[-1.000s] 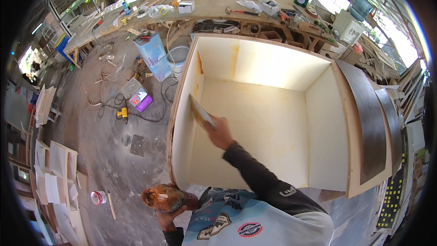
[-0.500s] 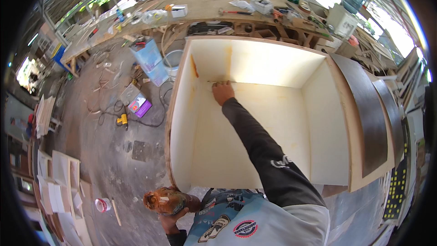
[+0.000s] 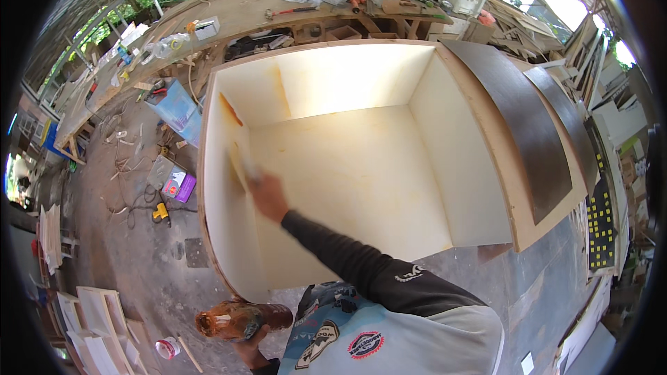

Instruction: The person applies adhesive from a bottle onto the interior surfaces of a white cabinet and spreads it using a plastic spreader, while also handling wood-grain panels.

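My left hand (image 3: 254, 348) is wrapped round a brown-smeared bottle (image 3: 240, 319), held tilted with its mouth to the left, outside the box's near left corner. Inside a large open wooden box (image 3: 347, 173) with off-white inner faces, my right hand (image 3: 269, 196) is at the left wall. It is closed on a thin pale tool (image 3: 244, 167), blurred by motion, whose kind I cannot make out. Amber glue streaks (image 3: 231, 110) mark the left wall, and a yellowish band runs down the far wall.
Two dark panels (image 3: 514, 125) lie along the box's right side. A cluttered workbench (image 3: 243, 21) stands behind it. To the left on the floor are a blue tin (image 3: 175, 110), a purple-and-white box (image 3: 179, 186), a yellow power tool (image 3: 161, 214) with its cord, and a small tub (image 3: 167, 348).
My right hand has moved from the box's far left inner corner nearer to me, along the left wall. The view has shifted rightward; my left hand still holds the bottle.
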Motion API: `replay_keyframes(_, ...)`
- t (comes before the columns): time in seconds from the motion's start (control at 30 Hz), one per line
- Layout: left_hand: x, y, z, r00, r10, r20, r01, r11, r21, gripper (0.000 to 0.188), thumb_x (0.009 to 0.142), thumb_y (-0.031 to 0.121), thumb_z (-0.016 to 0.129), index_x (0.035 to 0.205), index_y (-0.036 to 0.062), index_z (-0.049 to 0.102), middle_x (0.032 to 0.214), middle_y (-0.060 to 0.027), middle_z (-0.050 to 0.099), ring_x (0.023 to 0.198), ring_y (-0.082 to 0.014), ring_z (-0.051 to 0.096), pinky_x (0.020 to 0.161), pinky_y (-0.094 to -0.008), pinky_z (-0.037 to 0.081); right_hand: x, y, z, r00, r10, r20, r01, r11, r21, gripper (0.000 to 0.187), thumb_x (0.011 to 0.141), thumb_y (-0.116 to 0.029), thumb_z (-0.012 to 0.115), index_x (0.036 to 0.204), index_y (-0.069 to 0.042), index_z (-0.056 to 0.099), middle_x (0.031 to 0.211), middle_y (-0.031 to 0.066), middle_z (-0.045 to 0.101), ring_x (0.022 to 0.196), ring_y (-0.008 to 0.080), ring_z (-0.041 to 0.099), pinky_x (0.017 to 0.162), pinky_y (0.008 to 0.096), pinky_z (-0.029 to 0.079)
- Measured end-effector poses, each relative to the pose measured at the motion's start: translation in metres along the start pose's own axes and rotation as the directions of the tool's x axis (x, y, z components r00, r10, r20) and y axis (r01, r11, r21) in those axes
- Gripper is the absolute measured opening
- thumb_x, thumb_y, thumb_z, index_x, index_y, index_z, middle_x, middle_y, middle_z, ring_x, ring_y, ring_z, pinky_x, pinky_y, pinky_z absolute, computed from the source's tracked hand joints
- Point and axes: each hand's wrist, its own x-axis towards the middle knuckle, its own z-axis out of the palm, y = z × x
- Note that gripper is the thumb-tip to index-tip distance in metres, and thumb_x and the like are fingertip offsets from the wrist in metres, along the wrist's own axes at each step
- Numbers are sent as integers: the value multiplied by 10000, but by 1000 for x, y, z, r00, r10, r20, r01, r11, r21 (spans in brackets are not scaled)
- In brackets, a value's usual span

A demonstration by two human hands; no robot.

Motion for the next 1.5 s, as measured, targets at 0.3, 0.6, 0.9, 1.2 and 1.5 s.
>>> replay_keyframes(0.3, -3, 5, 2, 996, 82, -22, -82, 996, -19, 1008, 557, 153, 929, 1387, 3, 379, 1279, -141, 520, 1151, -285, 531, 1002, -422, 439, -22, -38, -179, 842, -248, 480, 437, 835, -335, 404, 762, -13, 586, 1133, -144, 676, 987, 106, 692, 908, 309, 643, 792, 421, 456)
replay_keyframes(0.6, -3, 10, 15, 996, 69, -56, -70, 997, -18, 1064, 566, 145, 925, 1428, 2, 319, 1306, -137, 495, 1164, -286, 508, 1011, -431, 428, 87, 162, -290, 990, -140, 14, 52, 268, -962, 405, 816, -53, 544, 1176, -205, 651, 1184, 60, 644, 1133, 258, 573, 947, 457, 398)
replay_keyframes(0.9, -9, 14, 13, 987, 50, -153, -45, 998, 36, 987, 530, 96, 909, 1379, 25, 409, 1272, -96, 508, 1141, -257, 493, 1024, -395, 395, 116, 171, -294, 994, 72, -78, -96, 306, -947, 318, 855, -111, 534, 1129, -191, 673, 1091, 84, 675, 1064, 291, 620, 942, 526, 422)
replay_keyframes(1.2, -6, 30, 38, 982, 90, -166, -99, 994, -51, 1042, 534, 77, 883, 1429, 39, 351, 1328, -106, 470, 1184, -280, 471, 1053, -405, 376, 23, 107, -335, 977, 200, -67, -160, 493, -855, 253, 809, -153, 574, 1018, -126, 714, 946, 176, 704, 889, 384, 679, 800, 586, 510)
replay_keyframes(1.5, -10, 3, 6, 989, 9, -149, -11, 1000, -14, 1110, 516, 68, 915, 1437, 24, 297, 1297, -119, 493, 1165, -277, 495, 1028, -422, 410, 84, 121, -299, 672, 643, -368, -188, 628, 755, 346, 859, -67, 544, 1195, 10, 524, 1018, 180, 653, 872, 323, 683, 673, 448, 615)
